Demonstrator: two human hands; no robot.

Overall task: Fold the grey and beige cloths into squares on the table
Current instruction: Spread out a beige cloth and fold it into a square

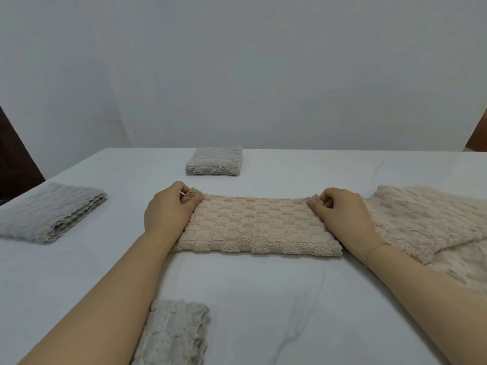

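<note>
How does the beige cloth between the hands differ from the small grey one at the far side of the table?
The beige cloth is a long rectangle; the grey cloth is already a compact square. The left hand and right hand pinch the beige cloth's far corners, while the grey cloth lies untouched. Both share a bumpy, tufted texture and lie on the white table.

folded cloth (214, 161) behind | stack (50, 213) left | pile (432, 222) right

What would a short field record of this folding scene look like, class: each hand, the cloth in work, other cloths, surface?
left hand: pinches the far left corner of the beige cloth
right hand: pinches its far right corner
beige cloth: folded strip, flat
folded grey cloths: far centre, left
unfolded beige cloth: right
surface: white table
</note>
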